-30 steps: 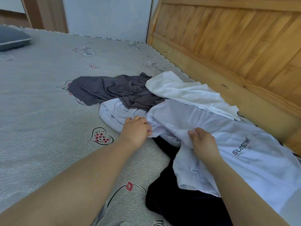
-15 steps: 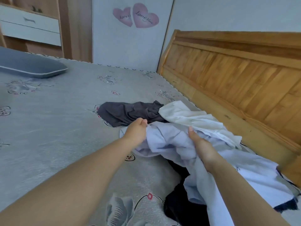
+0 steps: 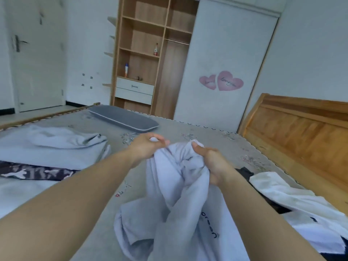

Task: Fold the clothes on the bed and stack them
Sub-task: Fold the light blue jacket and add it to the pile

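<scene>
Mattress (image 3: pixel 197 136) centre bare btwn hands and pillow (image 3: pixel 124 119) – free passage fwd. Left side blocked: folded grey garments (image 3: pixel 49 146) + camo piece (image 3: pixel 33 173) near left edge. Right side: white garment (image 3: pixel 282 193) and dark clothes (image 3: pixel 244 171) heaped along headboard (image 3: pixel 301 132); wood panel walls off right edge.

Single head-worn wide-angle view, looked forward and slightly down across the bed (image 3: pixel 188 129) from its near side. Forearms filled the near foreground; wardrobe (image 3: pixel 150 53) stood far centre, headboard (image 3: pixel 301 129) far right.
</scene>
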